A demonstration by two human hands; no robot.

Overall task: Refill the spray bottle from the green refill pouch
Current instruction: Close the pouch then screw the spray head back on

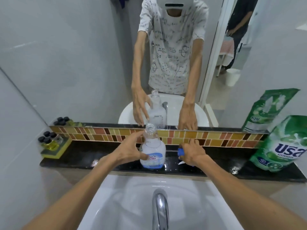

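Observation:
A clear spray bottle point(153, 146) with a blue-and-white label stands upright on the black ledge point(79, 159), its neck open and uncapped. My left hand point(131, 149) touches its left side, fingers spread around the body. My right hand point(191, 153) rests on the ledge to the bottle's right, closed over the blue spray head point(181, 152), whose white tube sticks out below. The green refill pouch point(280, 145) stands at the ledge's right end, leaning against the mirror, well away from both hands.
A white sink point(116, 196) with a chrome tap point(160, 208) lies below the ledge. Small dark-capped bottles on a yellow sponge point(51, 143) sit at the ledge's left end. A mirror point(83, 63) above the tiled strip reflects me and another person in a doorway.

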